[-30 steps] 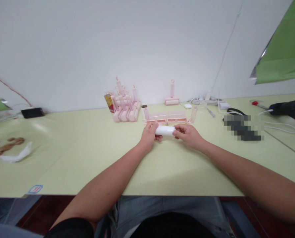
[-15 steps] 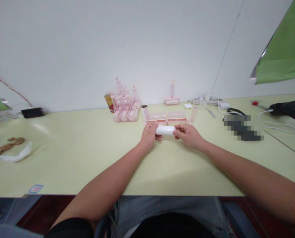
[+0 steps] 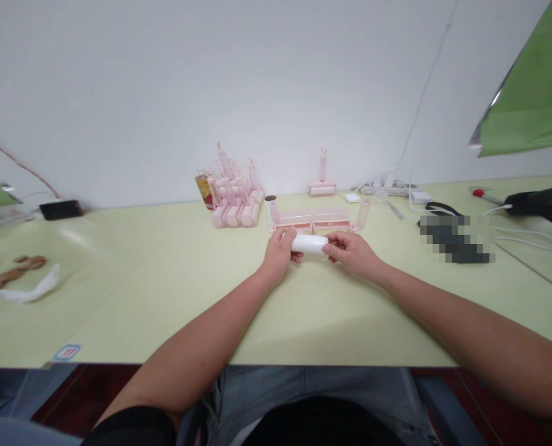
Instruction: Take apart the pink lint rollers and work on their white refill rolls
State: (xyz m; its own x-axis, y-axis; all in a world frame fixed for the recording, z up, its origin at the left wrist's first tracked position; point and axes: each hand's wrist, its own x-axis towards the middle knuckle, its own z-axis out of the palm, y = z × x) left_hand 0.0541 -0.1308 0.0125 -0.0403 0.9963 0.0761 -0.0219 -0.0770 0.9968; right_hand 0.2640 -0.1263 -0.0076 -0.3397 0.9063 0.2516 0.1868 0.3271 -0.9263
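A white lint roller refill [image 3: 309,243] lies level between my hands, above the table. My left hand [image 3: 280,249] is closed round its left end, thumb on top. At the other end my right hand [image 3: 345,249] pinches it between thumb and fingers. Just behind my hands are two opened pink lint roller cases, a left one [image 3: 294,218] and a right one [image 3: 331,217], each with a handle beside it. My fingers hide part of the cases' front edges.
Several pink lint rollers [image 3: 233,207] crowd together at the back left, beside a yellow and red package [image 3: 204,191]. One lint roller [image 3: 322,183] stands against the wall. A power strip [image 3: 387,189], cables and a black glue gun [image 3: 536,201] lie to the right.
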